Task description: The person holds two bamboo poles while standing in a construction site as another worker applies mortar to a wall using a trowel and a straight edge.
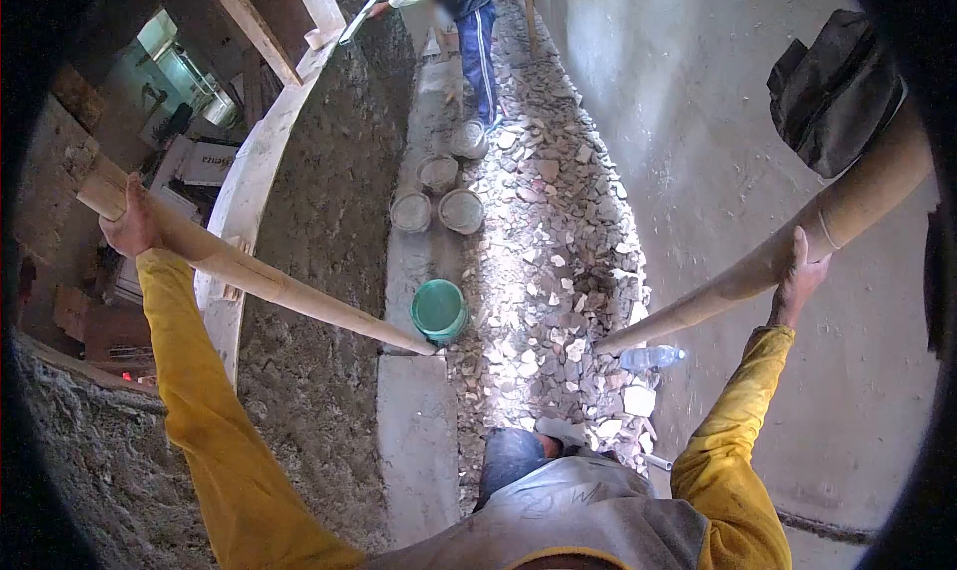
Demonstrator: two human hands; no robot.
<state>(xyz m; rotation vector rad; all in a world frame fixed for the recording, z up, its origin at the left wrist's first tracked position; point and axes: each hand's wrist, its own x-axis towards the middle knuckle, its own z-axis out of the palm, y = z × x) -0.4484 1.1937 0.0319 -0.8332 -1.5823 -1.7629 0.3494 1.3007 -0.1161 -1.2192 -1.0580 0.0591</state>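
A bumpy floor of broken stones (548, 211) runs past a smooth grey wall (678, 122). From far away, I see my left hand (130, 223) wrapped around a long, round, tan pole (269, 281). My right hand (800, 276) touches a thick, round, brown pole (738, 273); I can't tell how tightly. Both look stiff and heavy, best held mid-length. Their low ends sit near the floor's side edges, by a green plastic bucket (440, 311) and a clear plastic bottle (653, 357). Farther off stands a person (477, 42).

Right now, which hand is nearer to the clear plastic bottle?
Right. The right hand is on one pole, up and right of the bottle; the left hand is on the other pole, far across.
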